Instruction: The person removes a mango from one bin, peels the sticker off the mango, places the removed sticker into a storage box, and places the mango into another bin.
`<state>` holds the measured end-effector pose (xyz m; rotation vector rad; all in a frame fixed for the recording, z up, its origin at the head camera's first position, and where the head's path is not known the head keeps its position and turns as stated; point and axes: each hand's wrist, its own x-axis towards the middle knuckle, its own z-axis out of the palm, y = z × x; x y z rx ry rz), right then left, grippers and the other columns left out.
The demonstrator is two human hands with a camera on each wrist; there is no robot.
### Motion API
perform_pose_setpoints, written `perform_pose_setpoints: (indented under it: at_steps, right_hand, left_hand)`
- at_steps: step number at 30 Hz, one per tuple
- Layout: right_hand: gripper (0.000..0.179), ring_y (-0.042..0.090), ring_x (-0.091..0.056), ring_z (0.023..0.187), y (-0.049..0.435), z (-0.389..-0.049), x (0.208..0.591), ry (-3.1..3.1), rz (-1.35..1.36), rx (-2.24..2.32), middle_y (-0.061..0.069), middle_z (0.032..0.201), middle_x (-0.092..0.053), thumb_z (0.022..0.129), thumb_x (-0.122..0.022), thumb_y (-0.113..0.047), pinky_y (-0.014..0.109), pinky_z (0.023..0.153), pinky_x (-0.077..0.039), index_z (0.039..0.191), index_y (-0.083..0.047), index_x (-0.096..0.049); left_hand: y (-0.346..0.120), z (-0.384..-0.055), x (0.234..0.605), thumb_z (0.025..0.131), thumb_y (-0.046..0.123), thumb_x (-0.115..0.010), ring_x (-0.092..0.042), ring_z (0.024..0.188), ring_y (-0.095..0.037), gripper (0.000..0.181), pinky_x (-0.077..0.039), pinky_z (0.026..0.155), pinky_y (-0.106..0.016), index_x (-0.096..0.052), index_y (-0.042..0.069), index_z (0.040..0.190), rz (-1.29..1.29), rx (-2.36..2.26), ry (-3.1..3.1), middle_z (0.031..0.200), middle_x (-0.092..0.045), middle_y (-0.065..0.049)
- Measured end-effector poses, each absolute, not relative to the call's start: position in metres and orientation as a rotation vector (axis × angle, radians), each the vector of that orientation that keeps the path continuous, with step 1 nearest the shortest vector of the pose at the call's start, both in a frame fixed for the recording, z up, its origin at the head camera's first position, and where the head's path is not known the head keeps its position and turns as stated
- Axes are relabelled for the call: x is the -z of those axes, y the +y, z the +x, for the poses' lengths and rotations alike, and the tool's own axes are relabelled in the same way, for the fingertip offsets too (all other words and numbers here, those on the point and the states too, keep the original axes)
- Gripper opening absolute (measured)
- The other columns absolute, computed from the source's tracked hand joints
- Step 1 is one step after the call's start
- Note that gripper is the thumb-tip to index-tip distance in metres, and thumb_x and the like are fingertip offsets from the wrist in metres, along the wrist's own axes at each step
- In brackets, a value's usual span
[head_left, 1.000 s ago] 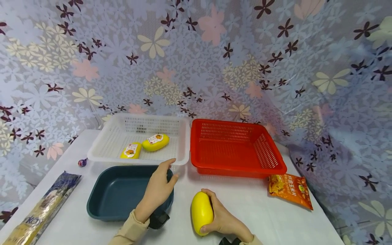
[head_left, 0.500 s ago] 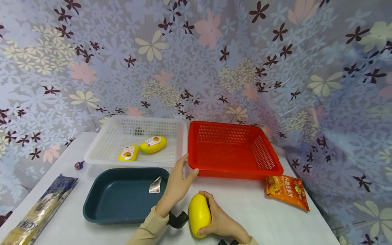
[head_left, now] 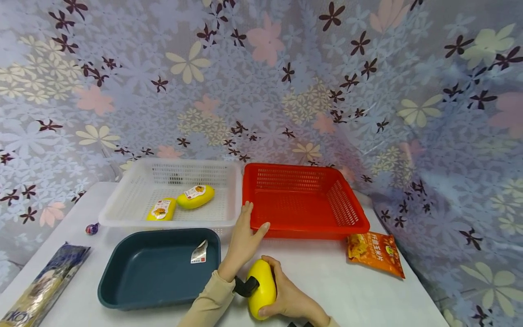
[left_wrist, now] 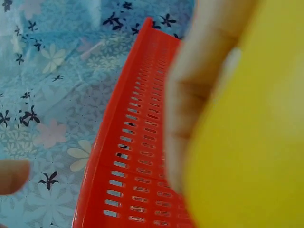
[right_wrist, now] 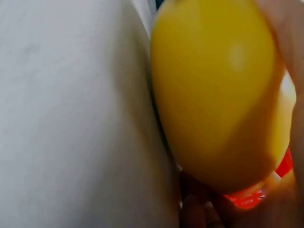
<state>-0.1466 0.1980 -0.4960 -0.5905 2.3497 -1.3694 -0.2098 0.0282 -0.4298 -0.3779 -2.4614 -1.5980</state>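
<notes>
In the head view my right hand (head_left: pixel 288 295) grips a plain yellow mango (head_left: pixel 264 281) from its right side, above the white table in front of me. The same mango (right_wrist: pixel 218 95) fills much of the right wrist view. My left hand (head_left: pixel 243 240) has its fingers extended beside the front left corner of the red basket (head_left: pixel 306 234), with nothing in its grasp. The black wrist camera hides part of the mango. Inside the dark teal tray (head_left: pixel 153 268) lies a peeled-looking label (head_left: pixel 199 253) at the right.
Two labelled mangoes, one of them a mango (head_left: pixel 195 196) lying tilted, sit in the white basket (head_left: pixel 171 224). An orange snack bag (head_left: pixel 376 254) lies right of the red basket. At left are a lollipop (head_left: pixel 91 229) and a long noodle-like packet (head_left: pixel 45 284).
My left hand has moved right, from over the teal tray to the red basket's corner. The label in the tray has come into sight. My right hand still holds the mango.
</notes>
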Motion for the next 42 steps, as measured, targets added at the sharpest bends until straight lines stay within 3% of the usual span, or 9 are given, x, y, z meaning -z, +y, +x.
perform_pose_setpoints:
  at_steps: [4, 15, 22, 25, 29, 33, 36, 39, 42]
  right_hand:
    - [0.116, 0.018, -0.047, 0.12, 0.196, -0.146, 0.496, 2.413, -0.569, 1.4, 0.01, 0.147, -0.036, 0.066, -0.088, -0.031, 0.026, 0.102, -0.04, 0.151, -0.017, -0.01]
    - [0.112, 0.025, -0.047, 0.112, 0.227, -0.154, 0.472, 2.208, -0.623, 1.337, 0.02, 0.144, -0.032, 0.072, -0.084, -0.03, 0.029, 0.09, -0.044, 0.151, -0.015, -0.007]
    - [0.111, 0.037, -0.035, 0.129, 0.259, -0.159, 0.444, 2.229, -0.691, 1.433, 0.022, 0.15, -0.023, 0.076, -0.081, -0.035, 0.04, 0.097, -0.044, 0.153, -0.015, -0.003]
    - [0.109, 0.021, -0.035, 0.132, 0.273, -0.163, 0.437, 2.248, -0.733, 1.528, 0.023, 0.151, -0.018, 0.078, -0.08, -0.031, 0.032, 0.098, -0.044, 0.153, -0.016, -0.003]
    - [0.107, 0.0, -0.041, 0.122, 0.286, -0.17, 0.426, 2.261, -0.736, 1.624, 0.025, 0.149, -0.017, 0.08, -0.079, -0.028, 0.025, 0.093, -0.048, 0.153, -0.02, -0.002]
    - [0.104, 0.007, -0.044, 0.118, 0.29, -0.18, 0.412, 2.285, -0.731, 1.68, 0.028, 0.145, -0.018, 0.081, -0.077, -0.028, 0.03, 0.088, -0.052, 0.153, -0.022, -0.001]
    - [0.103, 0.009, -0.045, 0.117, 0.291, -0.189, 0.403, 2.285, -0.715, 1.714, 0.028, 0.145, -0.017, 0.081, -0.077, -0.026, 0.032, 0.086, -0.053, 0.152, -0.026, -0.002]
    - [0.102, 0.008, -0.046, 0.116, 0.29, -0.2, 0.395, 2.288, -0.699, 1.738, 0.027, 0.146, -0.016, 0.081, -0.077, -0.022, 0.032, 0.085, -0.054, 0.152, -0.027, -0.003]
    - [0.101, 0.007, -0.046, 0.116, 0.291, -0.213, 0.39, 2.303, -0.674, 1.752, 0.027, 0.149, -0.014, 0.082, -0.075, -0.019, 0.03, 0.085, -0.054, 0.152, -0.025, -0.002]
  left_hand:
    - [0.029, -0.21, 0.431, 0.092, 0.023, -0.063, -0.02, 0.147, -0.041, 0.073, -0.026, 0.114, -0.059, -0.028, -0.006, 0.149, -0.399, 1.445, -2.525, 0.158, -0.023, -0.022]
    - [0.037, -0.21, 0.439, 0.092, 0.008, -0.062, -0.024, 0.146, -0.039, 0.064, -0.027, 0.116, -0.052, -0.031, -0.008, 0.147, -0.363, 1.262, -2.516, 0.157, -0.026, -0.024]
    - [0.039, -0.209, 0.439, 0.094, 0.01, -0.06, -0.022, 0.147, -0.039, 0.065, -0.027, 0.116, -0.051, -0.029, -0.007, 0.148, -0.366, 1.226, -2.521, 0.159, -0.023, -0.022]
    - [0.039, -0.209, 0.439, 0.094, 0.011, -0.059, -0.021, 0.147, -0.04, 0.065, -0.027, 0.115, -0.051, -0.029, -0.007, 0.148, -0.362, 1.208, -2.528, 0.159, -0.022, -0.021]
    - [0.039, -0.209, 0.441, 0.094, 0.013, -0.059, -0.023, 0.147, -0.038, 0.063, -0.029, 0.115, -0.051, -0.031, -0.007, 0.148, -0.348, 1.14, -2.546, 0.159, -0.024, -0.021]
    - [0.039, -0.208, 0.442, 0.095, 0.016, -0.059, -0.027, 0.146, -0.038, 0.062, -0.038, 0.11, -0.048, -0.034, -0.007, 0.146, -0.335, 0.993, -2.578, 0.156, -0.029, -0.022]
    - [0.041, -0.208, 0.444, 0.095, 0.019, -0.058, -0.028, 0.146, -0.036, 0.061, -0.053, 0.093, -0.04, -0.035, -0.007, 0.146, -0.321, 0.896, -2.595, 0.156, -0.031, -0.022]
    - [0.042, -0.208, 0.445, 0.096, 0.02, -0.058, -0.027, 0.146, -0.034, 0.062, -0.056, 0.08, -0.035, -0.035, -0.006, 0.146, -0.307, 0.858, -2.609, 0.156, -0.031, -0.02]
    - [0.043, -0.208, 0.446, 0.095, 0.021, -0.059, -0.027, 0.146, -0.034, 0.062, -0.055, 0.089, -0.037, -0.035, -0.005, 0.146, -0.305, 0.846, -2.617, 0.156, -0.031, -0.019]
